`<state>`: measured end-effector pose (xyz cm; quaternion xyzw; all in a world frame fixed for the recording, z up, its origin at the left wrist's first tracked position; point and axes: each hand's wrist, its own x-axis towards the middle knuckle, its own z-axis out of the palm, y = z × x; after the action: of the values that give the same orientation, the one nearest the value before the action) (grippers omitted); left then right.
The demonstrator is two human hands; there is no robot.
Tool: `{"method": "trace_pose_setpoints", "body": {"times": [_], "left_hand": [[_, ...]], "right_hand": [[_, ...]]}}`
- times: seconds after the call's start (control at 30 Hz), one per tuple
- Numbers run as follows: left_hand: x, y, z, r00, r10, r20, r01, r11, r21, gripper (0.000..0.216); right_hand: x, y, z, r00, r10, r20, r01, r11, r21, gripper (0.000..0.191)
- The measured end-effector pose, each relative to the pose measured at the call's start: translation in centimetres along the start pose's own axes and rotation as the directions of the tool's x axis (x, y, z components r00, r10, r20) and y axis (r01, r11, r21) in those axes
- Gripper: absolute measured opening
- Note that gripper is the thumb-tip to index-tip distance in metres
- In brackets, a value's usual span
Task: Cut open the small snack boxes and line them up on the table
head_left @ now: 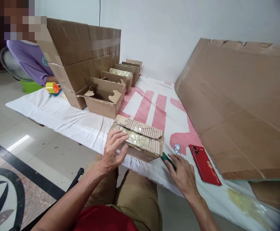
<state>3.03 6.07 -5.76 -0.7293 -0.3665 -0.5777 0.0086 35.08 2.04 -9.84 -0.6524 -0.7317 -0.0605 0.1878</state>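
A small cardboard box (142,152) stands at the table's front edge, its torn, corrugated top flaps partly covering crinkled clear, yellowish wrap (138,138). My left hand (115,149) grips the box's left end, fingers over the top and thumb along the near side. Wrapped in my right hand (182,171) is a slim green tool (170,161) that looks like a utility knife. Its front end reaches the box's lower right corner; I cannot make out a blade. Just right of that hand lies a red phone (204,165), camera side up.
Several opened boxes (103,107) line the table behind, beside a taped stack of closed cartons (74,45). A large cardboard sheet (248,112) leans on the right. Yellow-orange tape rolls (52,87) sit at the left edge, near a person in a purple sleeve (30,62).
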Motion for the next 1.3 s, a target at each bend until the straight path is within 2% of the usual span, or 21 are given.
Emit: {"method": "trace_pose_setpoints", "body": {"times": [0.13, 0.23, 0.3, 0.37, 0.43, 0.5, 0.57, 0.67, 0.8, 0.93, 1.07, 1.17, 1.23, 1.3], "left_hand": [[0.0, 0.0, -0.5, 0.991, -0.051, -0.127, 0.065, 0.992, 0.106, 0.031], [0.2, -1.0, -0.7, 0.956, -0.218, -0.197, 0.247, 0.959, 0.141, 0.04], [0.4, -1.9, -0.5, 0.889, -0.414, -0.195, 0.43, 0.901, 0.049, 0.054], [0.4, -2.8, -0.2, 0.794, -0.596, -0.123, 0.587, 0.803, -0.102, 0.066], [0.3, -3.4, 0.2, 0.712, -0.702, -0.005, 0.682, 0.693, -0.235, 0.071], [0.2, -3.6, 0.4, 0.673, -0.734, 0.09, 0.717, 0.617, -0.323, 0.071], [0.1, -3.5, 0.5, 0.663, -0.738, 0.125, 0.72, 0.583, -0.376, 0.071], [-0.2, -3.3, 0.5, 0.664, -0.738, 0.118, 0.712, 0.576, -0.402, 0.072], [-0.8, -3.2, 0.4, 0.672, -0.73, 0.125, 0.711, 0.59, -0.383, 0.07], [-1.3, -3.2, 0.1, 0.707, -0.696, 0.123, 0.686, 0.633, -0.36, 0.069], [-1.2, -3.1, -0.1, 0.723, -0.677, 0.136, 0.672, 0.646, -0.362, 0.067], [-0.9, -3.0, 0.0, 0.71, -0.691, 0.133, 0.683, 0.63, -0.369, 0.066], [-0.6, -2.9, 0.2, 0.704, -0.7, 0.118, 0.688, 0.631, -0.357, 0.064], [-0.3, -3.0, 0.3, 0.702, -0.704, 0.103, 0.689, 0.637, -0.346, 0.062]], "right_hand": [[2.5, -1.4, -3.8, 0.988, -0.034, -0.154, 0.074, 0.963, 0.261, 0.038], [5.2, -3.6, -6.2, 0.979, -0.089, -0.185, 0.152, 0.921, 0.36, 0.034], [7.2, -4.7, -7.0, 0.982, -0.13, -0.138, 0.175, 0.899, 0.402, 0.037], [9.1, -5.3, -6.9, 0.985, -0.165, -0.043, 0.166, 0.879, 0.446, 0.042], [10.7, -5.4, -6.3, 0.98, -0.189, 0.068, 0.13, 0.854, 0.504, 0.044], [11.7, -5.4, -5.7, 0.971, -0.195, 0.136, 0.088, 0.826, 0.557, 0.041], [12.3, -5.4, -5.5, 0.973, -0.177, 0.151, 0.054, 0.803, 0.594, 0.036], [12.7, -6.0, -5.6, 0.983, -0.117, 0.139, 0.003, 0.776, 0.631, 0.035], [13.7, -6.5, -5.6, 0.998, 0.038, 0.049, -0.06, 0.763, 0.643, 0.044], [15.5, -6.2, -4.3, 0.99, 0.143, 0.001, -0.115, 0.79, 0.602, 0.053], [16.7, -5.8, -3.2, 0.99, 0.137, 0.019, -0.124, 0.822, 0.556, 0.036], [16.5, -6.2, -3.5, 0.987, 0.134, -0.094, -0.093, 0.931, 0.352, 0.028], [15.8, -6.9, -4.3, 0.984, 0.023, -0.175, 0.005, 0.988, 0.154, 0.028], [14.9, -8.0, -5.4, 0.978, -0.146, -0.145, 0.156, 0.986, 0.059, 0.026]]}}
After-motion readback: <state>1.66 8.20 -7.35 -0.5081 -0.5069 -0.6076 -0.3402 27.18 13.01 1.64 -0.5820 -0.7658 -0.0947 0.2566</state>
